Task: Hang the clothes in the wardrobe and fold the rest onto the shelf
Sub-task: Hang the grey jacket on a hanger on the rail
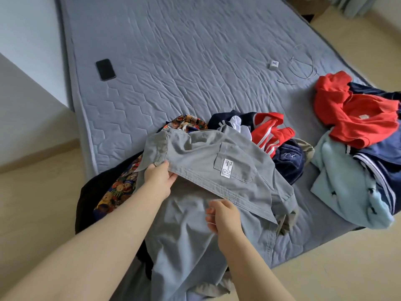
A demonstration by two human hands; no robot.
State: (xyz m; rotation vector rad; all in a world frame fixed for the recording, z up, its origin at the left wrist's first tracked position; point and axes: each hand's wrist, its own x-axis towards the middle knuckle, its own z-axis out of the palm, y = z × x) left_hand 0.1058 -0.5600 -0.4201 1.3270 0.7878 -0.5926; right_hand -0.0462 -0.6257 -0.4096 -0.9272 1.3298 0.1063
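A grey shirt lies at the near edge of the bed, and its bottom part hangs off that edge toward the person. The left hand grips the front edge of the shirt by the buttons and lifts that flap up. The right hand pinches the cloth lower down, just under the flap. I think both hands hold the open front so the shirt can be spread out and made ready to hang. No hanger or wardrobe shows here. A teddy bear cloth sits under the shirt, toward the near left corner. Red and navy striped clothes lie just behind the shirt. By the right edge, a red top rests on a light blue top. A phone lies near the left edge. A small white plug and a thin cable lie further back, toward the right edge. Most clothes look unsorted, so the job seems just begun.
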